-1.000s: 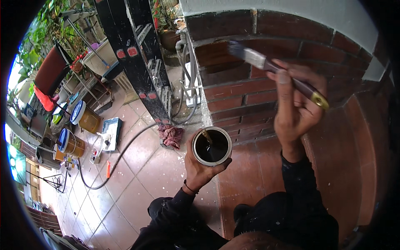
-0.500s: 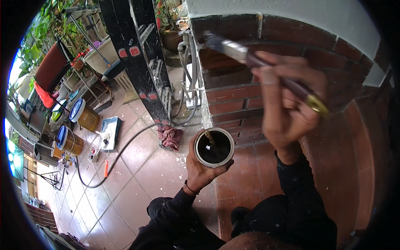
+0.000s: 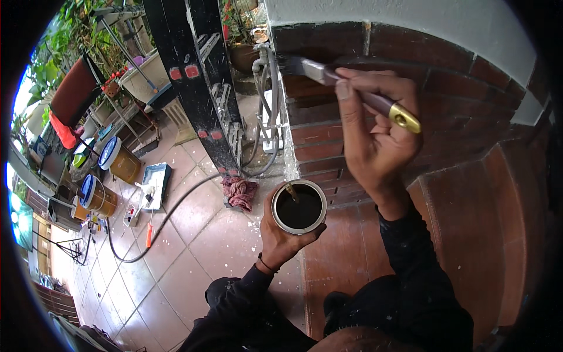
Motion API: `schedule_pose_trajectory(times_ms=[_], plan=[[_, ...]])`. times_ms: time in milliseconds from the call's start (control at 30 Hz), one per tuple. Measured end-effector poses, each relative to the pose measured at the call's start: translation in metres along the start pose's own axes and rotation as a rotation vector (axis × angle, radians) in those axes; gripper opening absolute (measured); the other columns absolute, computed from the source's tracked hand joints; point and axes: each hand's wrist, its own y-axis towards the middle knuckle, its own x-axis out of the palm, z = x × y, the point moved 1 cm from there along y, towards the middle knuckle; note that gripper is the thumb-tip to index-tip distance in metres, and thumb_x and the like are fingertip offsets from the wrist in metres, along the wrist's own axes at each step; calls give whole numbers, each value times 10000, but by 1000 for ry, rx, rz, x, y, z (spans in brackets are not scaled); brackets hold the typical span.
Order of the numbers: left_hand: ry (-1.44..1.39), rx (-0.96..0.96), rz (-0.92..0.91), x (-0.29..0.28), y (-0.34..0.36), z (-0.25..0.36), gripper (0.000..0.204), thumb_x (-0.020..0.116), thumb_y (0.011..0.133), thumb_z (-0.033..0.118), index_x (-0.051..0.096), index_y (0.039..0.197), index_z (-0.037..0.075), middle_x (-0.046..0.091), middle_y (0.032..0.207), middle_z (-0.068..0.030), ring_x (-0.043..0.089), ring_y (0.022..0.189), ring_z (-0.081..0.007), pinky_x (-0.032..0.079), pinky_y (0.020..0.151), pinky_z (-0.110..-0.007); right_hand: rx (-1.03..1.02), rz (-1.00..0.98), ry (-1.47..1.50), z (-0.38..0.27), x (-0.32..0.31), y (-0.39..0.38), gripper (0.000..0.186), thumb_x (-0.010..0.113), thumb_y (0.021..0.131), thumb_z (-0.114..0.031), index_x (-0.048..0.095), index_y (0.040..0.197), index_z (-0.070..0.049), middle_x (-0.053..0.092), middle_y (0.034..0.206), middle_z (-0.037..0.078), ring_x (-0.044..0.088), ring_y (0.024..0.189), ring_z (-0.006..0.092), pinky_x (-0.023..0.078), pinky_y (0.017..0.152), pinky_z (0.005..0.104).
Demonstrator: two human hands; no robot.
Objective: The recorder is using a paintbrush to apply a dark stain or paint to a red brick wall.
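Note:
My right hand (image 3: 381,129) grips a paintbrush (image 3: 375,102) by its dark handle, which ends in a gold tip. The brush's metal band and bristles point left, at the upper left part of the brick wall (image 3: 319,132); whether the bristles touch it is too blurred to tell. Dark, glossy brown covers the bricks near the bristles. Low in front of me, my left hand (image 3: 280,234) is wrapped round an open can (image 3: 299,230) of dark liquid. A thin stick (image 3: 291,190) stands in the can, leaning on its rim.
A black ladder (image 3: 205,88) stands left of the wall, with a crumpled cloth (image 3: 239,192) at its foot. Pipes and a tap (image 3: 261,61) run beside the wall. A black hose (image 3: 176,214) crosses the tiles. Lidded buckets (image 3: 120,161) and a paint tray (image 3: 155,185) sit at left.
My right hand has moved left and slightly down with the paintbrush, whose bristles are now lower, near the wall's left edge. The can in my left hand has barely shifted.

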Motion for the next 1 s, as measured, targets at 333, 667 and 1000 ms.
schedule_pose_trajectory(times_ms=[333,667,1000], plan=[[-17,-1,-16,4,0,-3,1130,1037,661,335,406,1538,1,675,1371,-170,689,1272,-285,565,1086,-408,18,24,61,-6,3,7,215,653,1018,126,604,1216,61,711,1159,208,767,1032,227,665,866,291],[-37,-8,-11,3,-2,-8,1131,1035,663,312,401,1547,3,678,1374,-168,684,1284,-284,560,1098,-404,8,130,83,-5,5,17,183,652,1048,68,571,1211,91,699,1177,234,772,1023,240,698,883,320],[-45,-14,-3,-1,-2,-3,1139,1037,661,312,400,1554,6,685,1367,-167,694,1269,-281,565,1094,-403,13,212,175,-2,15,25,185,707,994,110,620,1155,83,693,1129,139,759,1006,184,670,833,264]])
